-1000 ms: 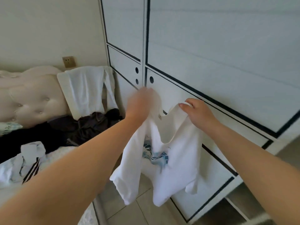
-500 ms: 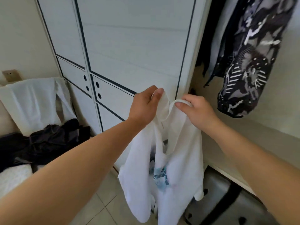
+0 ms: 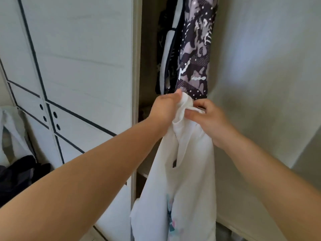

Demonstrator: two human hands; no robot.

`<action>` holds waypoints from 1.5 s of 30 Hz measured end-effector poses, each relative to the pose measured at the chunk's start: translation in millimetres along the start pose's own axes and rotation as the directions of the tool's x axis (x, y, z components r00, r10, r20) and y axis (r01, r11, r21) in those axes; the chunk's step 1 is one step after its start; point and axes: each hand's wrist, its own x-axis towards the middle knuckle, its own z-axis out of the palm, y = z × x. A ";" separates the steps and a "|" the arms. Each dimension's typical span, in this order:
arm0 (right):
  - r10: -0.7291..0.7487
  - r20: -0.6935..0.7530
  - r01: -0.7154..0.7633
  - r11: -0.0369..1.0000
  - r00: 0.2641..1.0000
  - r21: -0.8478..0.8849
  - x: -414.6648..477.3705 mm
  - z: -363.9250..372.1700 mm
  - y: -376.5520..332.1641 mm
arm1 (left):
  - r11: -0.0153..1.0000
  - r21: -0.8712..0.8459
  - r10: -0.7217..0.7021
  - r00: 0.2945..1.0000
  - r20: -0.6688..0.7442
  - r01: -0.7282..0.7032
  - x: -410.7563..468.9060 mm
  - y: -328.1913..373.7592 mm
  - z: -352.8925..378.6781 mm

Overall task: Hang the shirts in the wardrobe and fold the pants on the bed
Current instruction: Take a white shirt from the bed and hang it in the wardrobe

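Closer together than half a second ago, the person's two hands have carried the white shirt (image 3: 187, 180) up to the open bay of the wardrobe (image 3: 83, 66), so that a dark patterned garment (image 3: 196, 49) hanging inside now sits directly behind the knuckles. The left hand (image 3: 165, 110) grips the bunched neckline from one side, fingers curled round the cloth. The right hand (image 3: 208, 119) pinches the same bunch from the other side, its thumb pressed flat on the fabric. From that double grip the shirt hangs straight down in front of the open compartment, a blue-green print showing low on its front. Left of the bay stand the closed white doors with thin dark lines. At the far left edge lies a heap of dark clothes (image 3: 19, 174) — above it, a pale garment (image 3: 10, 129).
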 end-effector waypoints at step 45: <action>0.015 -0.726 -0.525 0.701 0.687 -0.482 184.3 -360.3 -8.6 | 0.985 0.058 0.090 0.782 0.617 -0.160 226.6 175.5 252.6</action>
